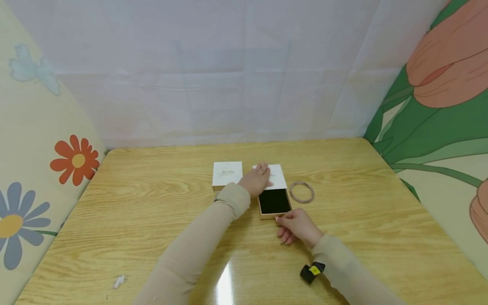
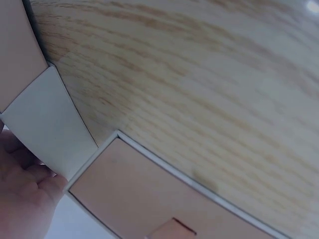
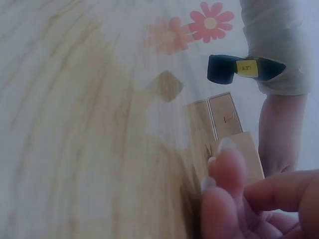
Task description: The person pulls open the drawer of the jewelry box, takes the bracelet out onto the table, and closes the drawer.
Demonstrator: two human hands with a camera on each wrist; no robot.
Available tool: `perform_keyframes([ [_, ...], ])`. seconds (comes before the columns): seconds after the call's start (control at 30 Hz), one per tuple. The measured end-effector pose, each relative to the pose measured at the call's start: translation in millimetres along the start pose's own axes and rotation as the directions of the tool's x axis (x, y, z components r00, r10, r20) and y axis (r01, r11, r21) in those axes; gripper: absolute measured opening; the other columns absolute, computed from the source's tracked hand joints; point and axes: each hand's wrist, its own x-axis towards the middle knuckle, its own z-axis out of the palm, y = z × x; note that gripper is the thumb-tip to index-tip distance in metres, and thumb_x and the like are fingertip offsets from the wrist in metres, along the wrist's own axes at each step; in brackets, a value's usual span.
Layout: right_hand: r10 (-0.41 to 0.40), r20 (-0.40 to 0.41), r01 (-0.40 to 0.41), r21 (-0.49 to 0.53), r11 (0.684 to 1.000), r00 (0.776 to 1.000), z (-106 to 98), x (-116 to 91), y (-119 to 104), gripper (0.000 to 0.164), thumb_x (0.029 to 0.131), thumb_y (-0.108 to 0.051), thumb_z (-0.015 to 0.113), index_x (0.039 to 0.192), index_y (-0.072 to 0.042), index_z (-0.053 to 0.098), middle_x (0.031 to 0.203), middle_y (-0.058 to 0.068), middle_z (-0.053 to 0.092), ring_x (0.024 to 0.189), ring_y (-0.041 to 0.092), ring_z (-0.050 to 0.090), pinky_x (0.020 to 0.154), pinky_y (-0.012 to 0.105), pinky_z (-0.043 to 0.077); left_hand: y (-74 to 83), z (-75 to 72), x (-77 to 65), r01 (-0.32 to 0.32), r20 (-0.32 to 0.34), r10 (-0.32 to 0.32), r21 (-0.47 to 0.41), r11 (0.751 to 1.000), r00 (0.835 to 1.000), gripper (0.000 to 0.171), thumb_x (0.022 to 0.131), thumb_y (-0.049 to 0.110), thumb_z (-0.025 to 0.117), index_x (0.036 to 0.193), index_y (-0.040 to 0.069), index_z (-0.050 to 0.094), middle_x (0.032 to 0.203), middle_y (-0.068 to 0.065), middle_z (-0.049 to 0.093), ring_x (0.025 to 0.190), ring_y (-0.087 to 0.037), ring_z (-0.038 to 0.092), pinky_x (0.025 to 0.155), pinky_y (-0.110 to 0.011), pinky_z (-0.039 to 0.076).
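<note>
A white-topped drawer box (image 1: 278,176) lies near the middle of the table, its tray (image 1: 274,201) slid out toward me, with a black inside. My left hand (image 1: 256,181) rests on the white top with its fingers stretched out. In the left wrist view, the left fingers (image 2: 47,186) lie against the box's white sleeve. At the tray's front edge, my right hand (image 1: 300,226) pinches a small pull tab (image 1: 277,220) between thumb and forefinger. The right wrist view shows its other fingers (image 3: 219,209) loosely bent; the pinch itself is hidden there.
A second white-topped box (image 1: 226,171) sits just left of the first, partly behind my left wrist. To the right lies a pale mauve bangle (image 1: 302,192). A small white scrap (image 1: 120,281) is at the table's front left. White cloth (image 1: 213,84) hangs behind the table.
</note>
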Motion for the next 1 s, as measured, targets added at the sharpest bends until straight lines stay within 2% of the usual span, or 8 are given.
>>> perform_keyframes([
  [0.43,0.014,0.010,-0.014,0.013,1.000,1.000,-1.8,7.6,-0.8,0.029,0.097,-0.007,0.054,0.078,0.011,0.066,0.058,0.004,0.064,0.045,0.007,0.058,0.042,0.022,0.051,0.3,-4.2,-2.4,-0.003,0.013,0.003,0.008,1.000,1.000,0.057,0.106,0.030,0.035,0.149,-0.006,0.026,0.158,-0.022,0.016,0.146,-0.033,0.013,0.119,-0.040,0.016],
  [0.7,0.009,-0.001,-0.009,0.000,1.000,1.000,-2.0,14.1,-1.2,0.028,0.097,-0.006,0.053,0.077,0.009,0.065,0.059,0.004,0.064,0.045,0.008,0.058,0.042,0.022,0.051,-0.8,-0.4,0.7,0.004,0.025,-0.004,0.001,1.000,1.000,0.058,0.106,0.032,0.034,0.151,-0.004,0.023,0.159,-0.020,0.013,0.146,-0.032,0.010,0.119,-0.040,0.014],
  [1.0,0.003,-0.004,-0.003,0.008,1.000,1.000,-3.0,20.6,-0.7,0.026,0.096,-0.005,0.053,0.076,0.009,0.063,0.059,0.005,0.064,0.045,0.008,0.058,0.041,0.023,0.051,-1.8,1.1,1.0,-0.006,0.002,0.006,0.009,1.000,1.000,0.058,0.106,0.031,0.035,0.150,-0.005,0.026,0.158,-0.021,0.016,0.146,-0.032,0.012,0.119,-0.040,0.016],
])
